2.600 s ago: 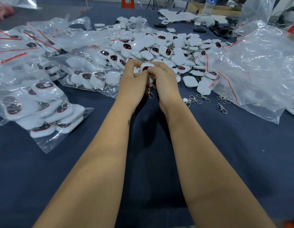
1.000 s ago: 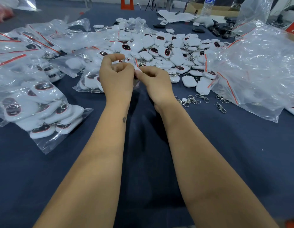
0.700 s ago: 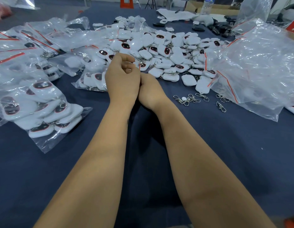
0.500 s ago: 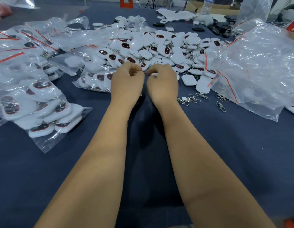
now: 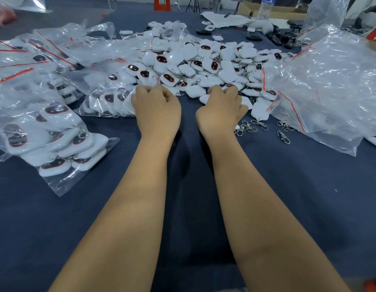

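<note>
At the near edge of the fob pile (image 5: 204,66), on the table (image 5: 309,197): left hand (image 5: 157,111) and right hand (image 5: 221,111) lie knuckles-up and apart, fingers (image 5: 229,91) curled down among the white fobs. Palms hide the grip, so I cannot tell whether either has one pinched. Judged step: picking the next fob. The next move probably needs one fob lifted clear, plus a clasp from the loose clasps (image 5: 249,127) just right of the right hand.

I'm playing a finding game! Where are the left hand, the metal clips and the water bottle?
left hand (image 5: 157,110), head view, back of the hand.
metal clips (image 5: 247,127), head view, middle of the bunch.
water bottle (image 5: 265,10), head view, its clear body.
</note>
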A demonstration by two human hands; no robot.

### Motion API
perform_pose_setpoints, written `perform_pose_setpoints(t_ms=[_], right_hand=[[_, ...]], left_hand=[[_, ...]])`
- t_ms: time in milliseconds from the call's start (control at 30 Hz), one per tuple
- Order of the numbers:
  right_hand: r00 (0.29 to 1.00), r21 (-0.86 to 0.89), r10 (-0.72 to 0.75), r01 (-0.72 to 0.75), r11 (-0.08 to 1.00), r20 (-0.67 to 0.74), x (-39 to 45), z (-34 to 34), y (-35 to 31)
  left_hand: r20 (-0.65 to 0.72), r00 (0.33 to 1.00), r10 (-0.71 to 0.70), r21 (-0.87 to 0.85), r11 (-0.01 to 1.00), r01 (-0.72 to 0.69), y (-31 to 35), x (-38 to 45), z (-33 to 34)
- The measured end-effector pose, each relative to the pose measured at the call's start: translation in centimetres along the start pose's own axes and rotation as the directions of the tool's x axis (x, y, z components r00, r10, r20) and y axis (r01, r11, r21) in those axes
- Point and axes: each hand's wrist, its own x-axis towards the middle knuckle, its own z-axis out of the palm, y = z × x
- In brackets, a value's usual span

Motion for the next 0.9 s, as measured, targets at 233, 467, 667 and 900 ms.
perform_pose_setpoints(t_ms=[233, 467, 667, 900], right_hand=[[0.998, -0.035, 0.061, -0.061, 0.998, 0.022, -0.1, 0.3, 0.2], [0.999, 0.116, -0.039, 0.043, 0.992, -0.036, 0.7, 0.4, -0.1], [0.995, 0.647, -0.089, 0.039, 0.761, 0.044, 0.2, 0.5, -1.0], [0.992, 0.811, -0.028, -0.081, 0.58, 0.119, 0.1, 0.5, -1.1]], left_hand=[[0.194, 0.979, -0.057, -0.514, 0.844, 0.151, 1.0, -0.5, 0.1], [0.314, 0.946, -0.082, -0.424, 0.879, 0.217, 0.1, 0.0, 1.1], [0.327, 0.933, -0.148, -0.595, 0.735, 0.325, 0.6, 0.1, 0.5], [0.399, 0.913, -0.081, -0.53, 0.793, 0.301, 0.8, -0.1, 0.2]])
